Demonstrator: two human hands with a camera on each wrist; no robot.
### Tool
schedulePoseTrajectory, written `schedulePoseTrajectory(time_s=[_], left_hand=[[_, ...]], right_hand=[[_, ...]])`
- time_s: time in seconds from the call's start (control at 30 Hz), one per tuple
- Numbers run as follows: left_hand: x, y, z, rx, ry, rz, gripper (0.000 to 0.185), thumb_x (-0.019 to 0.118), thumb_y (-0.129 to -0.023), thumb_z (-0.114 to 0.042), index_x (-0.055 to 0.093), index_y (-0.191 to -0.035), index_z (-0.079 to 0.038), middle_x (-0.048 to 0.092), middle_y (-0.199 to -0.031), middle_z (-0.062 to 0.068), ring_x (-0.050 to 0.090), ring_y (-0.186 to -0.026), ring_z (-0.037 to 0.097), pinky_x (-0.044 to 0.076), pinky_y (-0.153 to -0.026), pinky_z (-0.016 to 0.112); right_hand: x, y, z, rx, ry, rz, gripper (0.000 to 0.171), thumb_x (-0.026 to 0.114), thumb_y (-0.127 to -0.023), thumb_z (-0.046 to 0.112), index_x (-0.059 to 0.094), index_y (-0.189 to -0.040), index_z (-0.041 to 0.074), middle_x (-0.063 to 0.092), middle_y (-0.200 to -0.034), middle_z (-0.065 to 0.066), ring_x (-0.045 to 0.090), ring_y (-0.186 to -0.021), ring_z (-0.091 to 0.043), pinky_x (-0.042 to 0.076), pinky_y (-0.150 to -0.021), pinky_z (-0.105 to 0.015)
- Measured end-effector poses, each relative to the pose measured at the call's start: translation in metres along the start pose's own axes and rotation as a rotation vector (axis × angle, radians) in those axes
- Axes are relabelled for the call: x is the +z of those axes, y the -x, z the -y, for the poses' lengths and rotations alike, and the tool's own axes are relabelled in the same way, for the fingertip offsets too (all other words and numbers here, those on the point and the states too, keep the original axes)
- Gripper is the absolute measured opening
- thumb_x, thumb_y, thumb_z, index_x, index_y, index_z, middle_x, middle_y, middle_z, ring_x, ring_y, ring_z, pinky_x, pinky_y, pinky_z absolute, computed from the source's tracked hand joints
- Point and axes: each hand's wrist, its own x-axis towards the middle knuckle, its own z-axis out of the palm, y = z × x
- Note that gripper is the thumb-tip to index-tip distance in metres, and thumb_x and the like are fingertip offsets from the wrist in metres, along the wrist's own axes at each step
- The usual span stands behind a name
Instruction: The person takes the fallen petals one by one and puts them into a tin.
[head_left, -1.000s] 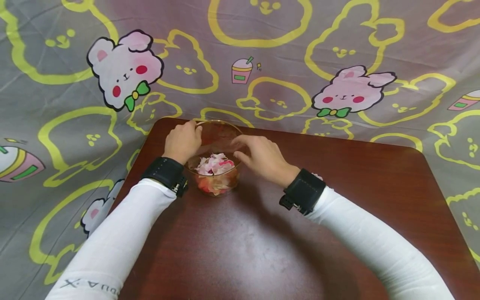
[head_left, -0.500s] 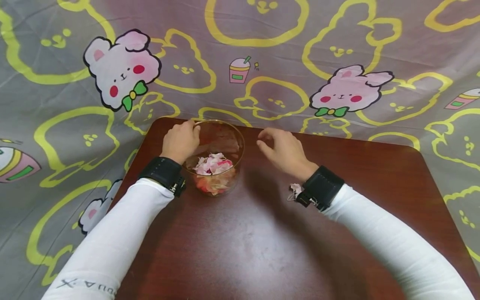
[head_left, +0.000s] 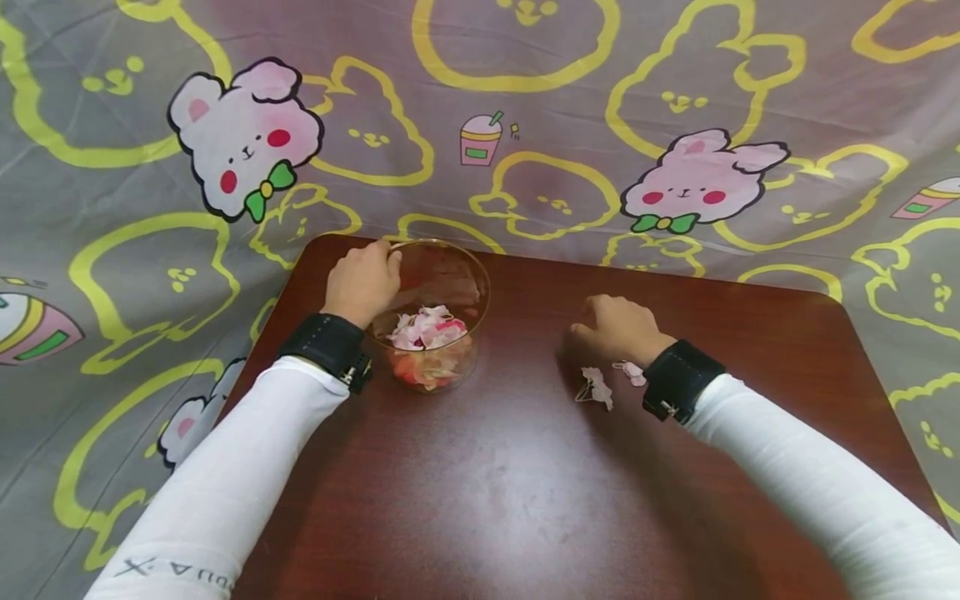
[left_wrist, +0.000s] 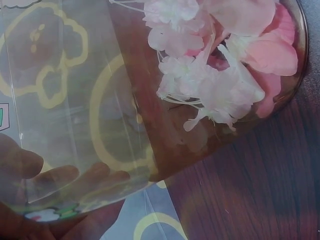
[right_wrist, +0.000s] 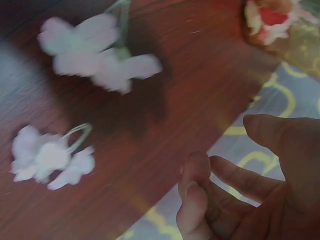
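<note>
My left hand (head_left: 363,285) grips the rim of a clear, round container (head_left: 448,279) at the back left of the table. Pale pink and red petals (head_left: 427,329) fill its lower part. Through the transparent wall, the left wrist view shows the hand's fingers (left_wrist: 90,177) and white blossoms (left_wrist: 210,92). My right hand (head_left: 622,329) hovers over the table with loosely bent fingers and holds nothing. Close below it lie two pale pink blossoms with thin stems, a larger blossom (right_wrist: 95,55) and a smaller blossom (right_wrist: 52,157).
The dark reddish-brown table (head_left: 450,500) has rounded far corners. Behind it hangs a grey cloth (head_left: 555,100) printed with yellow outlines and white rabbits. A black strap sits on each wrist, over white sleeves (head_left: 810,467).
My right hand has left the container's rim and moved right, then down toward the two blossoms, which its wrist had covered. My left hand stays on the container.
</note>
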Motion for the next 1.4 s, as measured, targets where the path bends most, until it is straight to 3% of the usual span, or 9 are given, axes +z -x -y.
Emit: schedulePoseTrajectory(time_s=[0.1,0.23,0.47,0.6,0.83,1.13,1.27,1.4], left_hand=[[0.000,0.000,-0.001,0.000,-0.001,0.004,0.037,0.043,-0.108,-0.025,0.060,-0.125,0.003,0.068,-0.116,0.031,0.067,-0.104,0.051,0.053,-0.083,0.063],[-0.001,0.001,-0.001,-0.003,-0.004,0.003,0.037,0.043,-0.108,-0.024,0.060,-0.126,0.003,0.068,-0.116,0.031,0.066,-0.105,0.052,0.052,-0.084,0.063],[-0.001,0.000,-0.001,0.001,-0.003,0.011,0.037,0.043,-0.108,-0.025,0.060,-0.125,0.003,0.068,-0.116,0.032,0.066,-0.105,0.052,0.052,-0.083,0.063],[-0.001,0.000,-0.001,-0.002,-0.002,0.006,0.037,0.043,-0.108,-0.025,0.060,-0.124,0.003,0.068,-0.116,0.031,0.066,-0.105,0.051,0.052,-0.084,0.063],[-0.001,0.000,-0.002,-0.002,0.000,0.008,0.037,0.043,-0.108,-0.025,0.060,-0.125,0.003,0.069,-0.114,0.031,0.067,-0.104,0.051,0.053,-0.083,0.063],[-0.002,0.000,-0.002,-0.005,-0.007,0.012,0.038,0.042,-0.108,-0.026,0.060,-0.125,0.002,0.068,-0.116,0.031,0.066,-0.105,0.052,0.052,-0.083,0.063],[-0.002,0.000,-0.002,-0.007,-0.010,0.019,0.038,0.042,-0.108,-0.026,0.060,-0.126,0.003,0.068,-0.117,0.031,0.066,-0.105,0.051,0.052,-0.083,0.063],[-0.002,0.001,-0.001,-0.010,-0.009,0.018,0.038,0.042,-0.108,-0.026,0.060,-0.126,0.003,0.068,-0.116,0.030,0.067,-0.105,0.051,0.053,-0.083,0.062]], right_hand=[[0.004,0.001,-0.013,0.027,0.033,0.017,0.054,0.060,-0.097,0.036,0.058,-0.135,-0.003,0.071,-0.121,-0.020,0.070,-0.104,-0.035,0.056,-0.081,-0.052],[0.007,-0.001,-0.030,0.100,0.052,0.052,0.044,0.063,-0.096,0.034,0.062,-0.120,-0.003,0.071,-0.098,-0.016,0.068,-0.085,-0.029,0.052,-0.068,-0.045],[0.013,-0.001,-0.050,0.181,0.071,0.141,0.031,0.068,-0.094,0.031,0.068,-0.097,0.000,0.053,-0.071,-0.003,0.053,-0.067,-0.021,0.040,-0.059,-0.036],[0.017,0.000,-0.054,0.201,0.107,0.154,0.031,0.072,-0.091,0.033,0.069,-0.094,0.002,0.056,-0.071,-0.003,0.054,-0.068,-0.021,0.041,-0.059,-0.037],[0.023,0.002,-0.054,0.190,0.109,0.156,0.036,0.078,-0.085,0.025,0.067,-0.103,-0.003,0.069,-0.086,-0.013,0.059,-0.073,-0.025,0.045,-0.061,-0.039],[0.031,0.002,-0.059,0.134,0.122,0.087,0.007,0.061,-0.093,0.002,0.064,-0.096,-0.004,0.072,-0.099,-0.026,0.071,-0.089,-0.037,0.054,-0.068,-0.052],[0.029,0.002,-0.059,0.123,0.125,0.066,0.006,0.058,-0.093,0.001,0.062,-0.094,-0.004,0.071,-0.100,-0.027,0.071,-0.093,-0.042,0.055,-0.072,-0.056],[0.026,0.002,-0.054,0.105,0.113,0.033,0.010,0.062,-0.094,0.004,0.061,-0.096,-0.006,0.070,-0.094,-0.025,0.070,-0.087,-0.039,0.055,-0.070,-0.054]])
